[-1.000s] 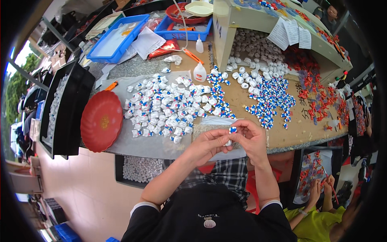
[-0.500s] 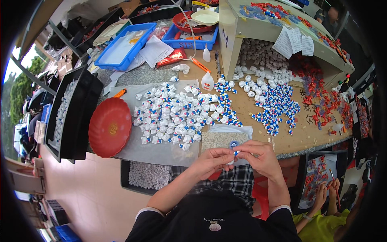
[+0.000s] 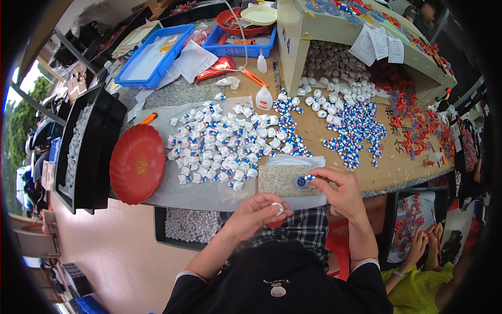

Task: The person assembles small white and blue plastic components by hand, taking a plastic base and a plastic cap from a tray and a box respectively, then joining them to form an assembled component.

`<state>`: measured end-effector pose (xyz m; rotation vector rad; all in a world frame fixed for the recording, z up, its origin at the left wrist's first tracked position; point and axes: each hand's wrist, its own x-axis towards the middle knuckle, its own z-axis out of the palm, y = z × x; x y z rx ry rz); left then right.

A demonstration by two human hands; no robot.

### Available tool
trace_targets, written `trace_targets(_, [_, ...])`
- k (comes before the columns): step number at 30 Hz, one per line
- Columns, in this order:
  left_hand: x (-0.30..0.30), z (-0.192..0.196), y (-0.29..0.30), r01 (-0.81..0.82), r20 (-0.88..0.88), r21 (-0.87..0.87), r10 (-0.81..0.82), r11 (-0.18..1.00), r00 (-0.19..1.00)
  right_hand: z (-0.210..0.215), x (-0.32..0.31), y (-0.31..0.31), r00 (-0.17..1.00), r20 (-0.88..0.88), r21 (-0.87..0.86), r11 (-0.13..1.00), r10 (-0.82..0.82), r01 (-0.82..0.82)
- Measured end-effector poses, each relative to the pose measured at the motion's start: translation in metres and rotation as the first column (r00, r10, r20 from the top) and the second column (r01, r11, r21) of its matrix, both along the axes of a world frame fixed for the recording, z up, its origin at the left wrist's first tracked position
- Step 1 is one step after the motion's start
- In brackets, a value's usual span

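Note:
My left hand is closed on a small rounded white piece, pinched between thumb and fingers near the table's front edge. To its right, my right hand pinches a small blue-and-white figure piece over a little round blue cap. That cap sits on a speckled stone slab. Beyond my hands lies a heap of joined white-and-blue figures on a pale sheet. Loose blue-and-white pieces are piled to the right, with white pieces behind them.
A red scalloped bowl and a black bin stand at left. White glue bottles, an orange cutter and blue trays are farther back. A shelf box rises at right. A co-worker's hands work at lower right.
My hands have come apart. The left moved slightly left and down with the white piece; the right rose with the blue-and-white piece to the blue cap. The view has shifted slightly.

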<state>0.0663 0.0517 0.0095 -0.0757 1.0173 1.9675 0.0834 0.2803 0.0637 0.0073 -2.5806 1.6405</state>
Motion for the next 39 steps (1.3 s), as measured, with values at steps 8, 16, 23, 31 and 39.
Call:
trace_targets(8, [0.003,-0.019,-0.016,-0.1,-0.023,0.011,0.1,0.995,0.995,-0.026,0.001,0.008,0.997,-0.048,0.104,0.992,-0.062,0.067])
trace_targets(16, [-0.001,-0.024,-0.01,-0.232,-0.05,0.088,0.237,0.969,0.97,-0.039,-0.009,0.003,0.999,0.032,0.158,0.987,0.017,-0.022])
trace_targets(23, [0.001,-0.027,-0.003,-0.276,0.003,0.113,0.277,0.955,0.961,-0.048,-0.005,-0.003,0.995,-0.042,0.37,0.927,0.087,-0.066])
trace_targets(31, [-0.002,-0.028,0.01,-0.271,-0.095,0.124,0.283,0.955,0.954,-0.044,-0.002,-0.001,0.999,-0.029,0.295,0.955,0.018,-0.008])
trace_targets(39, [-0.001,-0.023,0.034,-0.307,-0.203,0.065,0.313,0.95,0.928,-0.042,0.011,-0.014,0.996,0.083,-0.463,0.886,0.029,0.013])
